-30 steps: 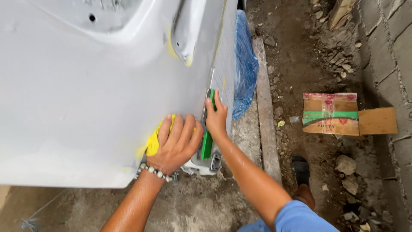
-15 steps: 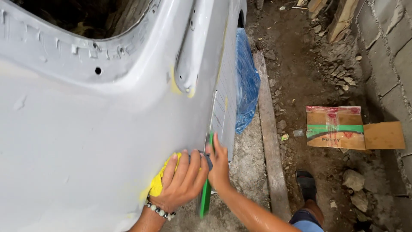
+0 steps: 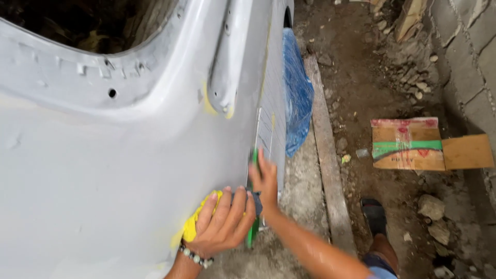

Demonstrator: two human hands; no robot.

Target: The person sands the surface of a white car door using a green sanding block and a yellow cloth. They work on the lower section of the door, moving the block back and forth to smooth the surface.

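A grey primed car body panel [image 3: 103,155] fills the left of the head view. My left hand [image 3: 222,222], with a bead bracelet at the wrist, presses flat on a yellow patch [image 3: 194,225] low on the panel, a small dark pad under its fingers. My right hand [image 3: 266,181] rests on the panel's right edge and holds a green tool [image 3: 253,232] that runs down along that edge. The tool's middle is hidden by my hands.
Blue plastic sheet [image 3: 297,98] hangs beside the panel. A concrete kerb [image 3: 325,170] runs alongside it. On the dirt ground to the right lie a cardboard box [image 3: 413,144], stones [image 3: 431,206] and rubble. My foot in a dark sandal [image 3: 374,217] stands near the kerb.
The view has tilted up, showing more of the panel's dark window opening. Both hands now sit lower in the picture, still pressed on the yellow patch and the panel edge.
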